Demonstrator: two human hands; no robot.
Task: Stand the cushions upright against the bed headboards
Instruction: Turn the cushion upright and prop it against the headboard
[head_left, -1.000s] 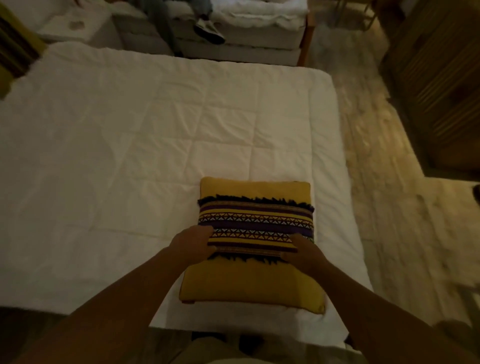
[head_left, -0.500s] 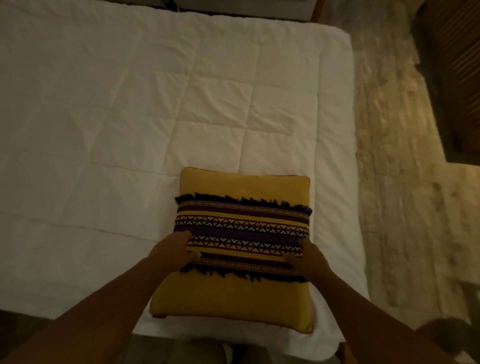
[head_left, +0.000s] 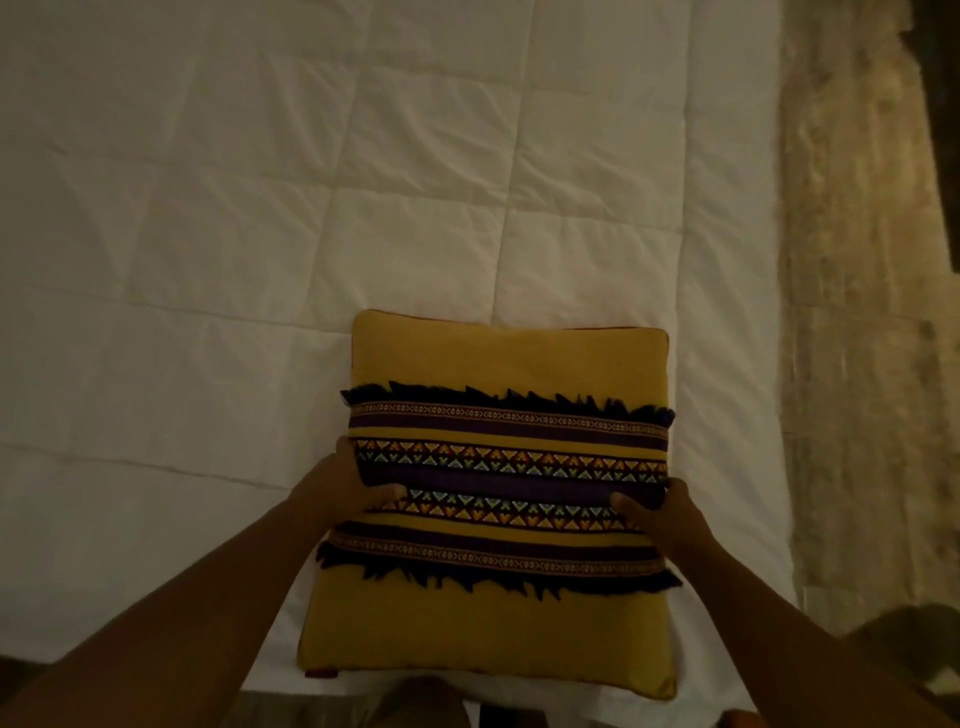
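Observation:
A mustard-yellow cushion (head_left: 498, 358) with a purple patterned band and dark fringe is over the near right part of a white quilted bed (head_left: 260, 234). My left hand (head_left: 337, 488) grips its left edge, thumb on top. My right hand (head_left: 670, 514) grips its right edge the same way. The cushion's near edge overhangs the bed's near edge. No headboard is in view.
A pale wooden floor (head_left: 857, 312) runs along the right side of the bed. Dark furniture (head_left: 940, 130) stands at the far right. My legs (head_left: 415, 706) show below the bed's near edge.
The view has tilted down and closer to the bed. The cushion has come nearer and looks larger, with both hands now wrapped around its side edges.

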